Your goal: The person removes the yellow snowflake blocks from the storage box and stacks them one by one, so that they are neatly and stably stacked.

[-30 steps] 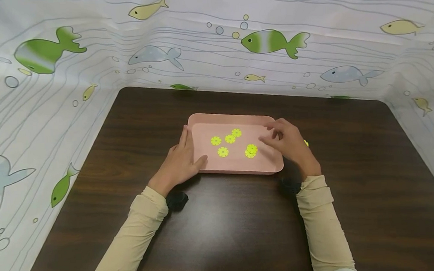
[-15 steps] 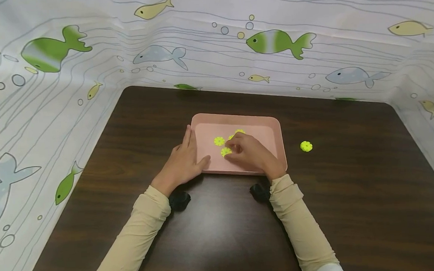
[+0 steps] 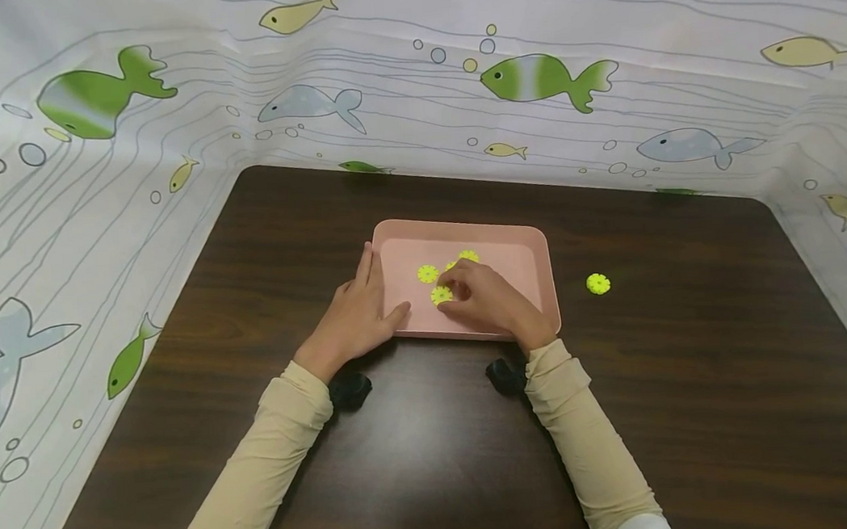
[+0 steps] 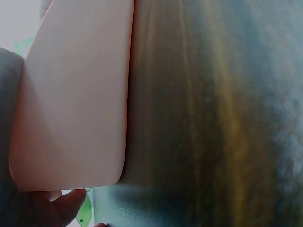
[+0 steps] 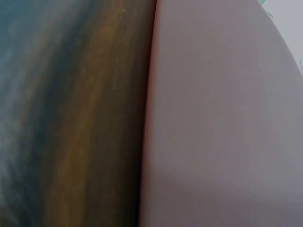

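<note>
A shallow pink tray (image 3: 458, 228) lies on the dark table in the head view. My left hand (image 3: 354, 317) holds its left end, fingers along the outside and thumb over the near corner. Inside the tray, my right hand (image 3: 487, 297) pinches a yellow snowflake disc (image 3: 442, 296) between thumb and fingertips. Another yellow disc (image 3: 427, 274) lies just beyond it. Farther back, one more disc (image 3: 469, 256) is partly seen, with others hidden behind the right hand. In the left wrist view, fingers (image 4: 68, 205) curl past the tray's end. Only the tray's outer wall (image 5: 218, 118) and the table show in the right wrist view.
To the right of the tray, yellow discs (image 3: 599, 284) sit on the table (image 3: 690, 345), apparently stacked. A white fish-patterned sheet (image 3: 412, 79) rises behind and beside the table. Black wrist cameras (image 3: 351, 391) sit under both wrists.
My right hand has moved left from the tray's right end to the disc near the middle. The discs on the table at right are now uncovered. My left hand has stayed on the tray.
</note>
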`<state>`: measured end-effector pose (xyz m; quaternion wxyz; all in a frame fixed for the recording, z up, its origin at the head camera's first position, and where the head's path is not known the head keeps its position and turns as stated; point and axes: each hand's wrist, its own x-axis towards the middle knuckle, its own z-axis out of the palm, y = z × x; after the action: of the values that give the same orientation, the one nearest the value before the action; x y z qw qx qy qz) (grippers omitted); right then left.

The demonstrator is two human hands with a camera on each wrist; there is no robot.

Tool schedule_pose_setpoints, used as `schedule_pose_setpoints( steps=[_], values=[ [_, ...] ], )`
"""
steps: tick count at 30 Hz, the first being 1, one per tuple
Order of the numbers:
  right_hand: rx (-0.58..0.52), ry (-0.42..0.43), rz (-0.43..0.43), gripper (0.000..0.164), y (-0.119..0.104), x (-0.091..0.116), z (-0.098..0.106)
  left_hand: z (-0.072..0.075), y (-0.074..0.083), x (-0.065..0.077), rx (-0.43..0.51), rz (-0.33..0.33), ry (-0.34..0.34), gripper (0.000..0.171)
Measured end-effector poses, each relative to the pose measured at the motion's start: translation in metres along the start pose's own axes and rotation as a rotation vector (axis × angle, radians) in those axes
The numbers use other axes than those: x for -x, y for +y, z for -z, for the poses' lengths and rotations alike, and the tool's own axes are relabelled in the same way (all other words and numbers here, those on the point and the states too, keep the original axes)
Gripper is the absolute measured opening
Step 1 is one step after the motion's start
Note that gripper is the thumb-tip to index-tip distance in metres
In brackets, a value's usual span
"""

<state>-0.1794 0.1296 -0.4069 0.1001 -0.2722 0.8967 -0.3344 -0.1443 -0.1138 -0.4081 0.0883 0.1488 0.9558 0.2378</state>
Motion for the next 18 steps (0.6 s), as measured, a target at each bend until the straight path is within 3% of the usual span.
schedule_pose_setpoints(
  steps=[18],
  values=[
    [-0.005, -0.032, 0.005, 0.038, 0.0, 0.0032, 0.0045, -0.0004, 0.0002, 0.0007, 0.007, 0.002, -0.005, 0.098]
  ],
)
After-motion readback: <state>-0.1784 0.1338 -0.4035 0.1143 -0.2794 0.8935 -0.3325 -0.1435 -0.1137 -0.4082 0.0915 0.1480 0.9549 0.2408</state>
